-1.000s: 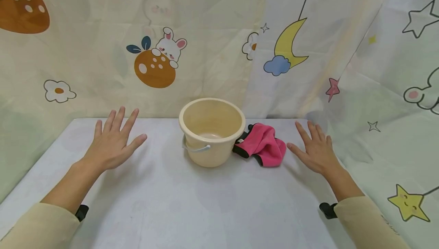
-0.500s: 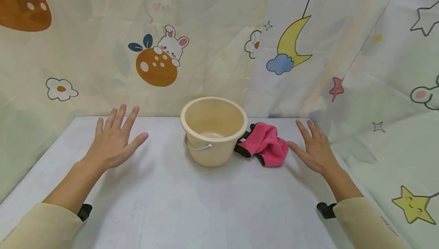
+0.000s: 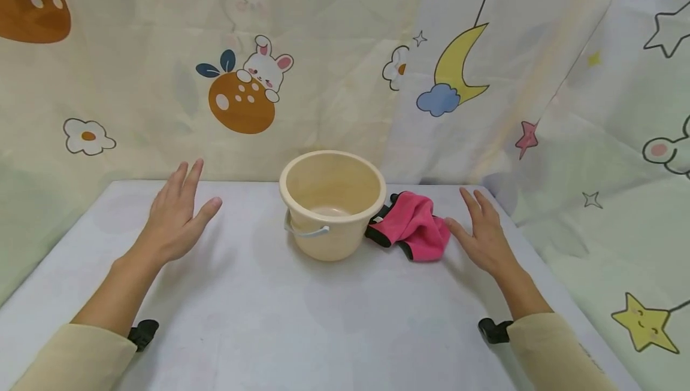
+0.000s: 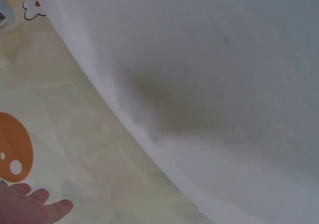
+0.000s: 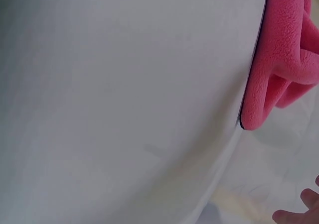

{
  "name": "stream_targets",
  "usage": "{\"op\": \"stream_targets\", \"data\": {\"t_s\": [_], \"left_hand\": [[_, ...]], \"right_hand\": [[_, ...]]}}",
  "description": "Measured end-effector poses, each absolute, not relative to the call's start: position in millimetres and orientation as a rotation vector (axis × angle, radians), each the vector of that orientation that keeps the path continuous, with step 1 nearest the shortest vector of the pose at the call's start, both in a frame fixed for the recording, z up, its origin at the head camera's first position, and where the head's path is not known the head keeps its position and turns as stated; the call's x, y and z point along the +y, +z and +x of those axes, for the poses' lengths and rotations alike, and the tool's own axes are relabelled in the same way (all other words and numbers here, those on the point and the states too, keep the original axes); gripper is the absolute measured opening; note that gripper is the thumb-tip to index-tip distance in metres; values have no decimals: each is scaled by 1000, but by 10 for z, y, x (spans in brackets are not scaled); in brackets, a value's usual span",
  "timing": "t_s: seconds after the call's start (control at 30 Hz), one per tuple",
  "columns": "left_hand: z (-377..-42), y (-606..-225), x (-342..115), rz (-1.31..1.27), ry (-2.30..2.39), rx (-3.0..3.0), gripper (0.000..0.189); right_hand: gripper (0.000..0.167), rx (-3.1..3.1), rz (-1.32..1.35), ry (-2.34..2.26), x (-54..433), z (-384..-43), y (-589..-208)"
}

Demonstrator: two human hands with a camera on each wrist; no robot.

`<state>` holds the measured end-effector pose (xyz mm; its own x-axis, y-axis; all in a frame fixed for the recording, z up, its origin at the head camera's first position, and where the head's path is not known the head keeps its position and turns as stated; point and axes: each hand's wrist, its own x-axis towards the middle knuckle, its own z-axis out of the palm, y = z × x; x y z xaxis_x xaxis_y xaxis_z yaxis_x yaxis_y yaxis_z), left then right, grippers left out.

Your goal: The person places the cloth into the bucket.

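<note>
Bucket (image 3: 335, 244), cream-coloured, stands upright on the white counter (image 3: 302, 325), mouth upward and near the far edge; I judge that its flat base lets it stand unaided; its pale handle (image 3: 311, 235) hangs along the near side, presumably under its own weight. From my remote post I see the pink cloth (image 3: 423, 229) crumpled on the counter just right of the bucket; its folds slump as soft fabric does with nothing spreading it; I cannot tell whether its dark trim (image 3: 379, 236) touches the bucket.

Both hands grip nothing; the left hand (image 3: 173, 223) is well apart on the bucket's other side, fingers extended, thumb held away; the right hand (image 3: 485, 241) has loosely extended fingers, its thumb near the cloth, though the right wrist view shows a gap between them; shadows beneath suggest to me that both are raised; so placed, they leave bucket and cloth unobstructed between them; a patterned curtain (image 3: 345, 67) hangs behind, perhaps to screen the background.
</note>
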<state>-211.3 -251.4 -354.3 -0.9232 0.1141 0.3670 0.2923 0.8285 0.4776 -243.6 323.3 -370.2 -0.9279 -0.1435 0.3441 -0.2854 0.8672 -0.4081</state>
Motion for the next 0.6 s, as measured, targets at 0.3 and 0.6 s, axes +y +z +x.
{"op": "stream_targets", "data": {"t_s": [0.3,0.6], "left_hand": [[-2122,-3494,-2342,-335,-912,-2671,79],[-2118,-3503,-2204,-393,-1075,-2605,77]], "right_hand": [[80,-2735,287,752,3095,-2427,-3697],[79,-2796,283,780,2966,-2441,-3671]]}}
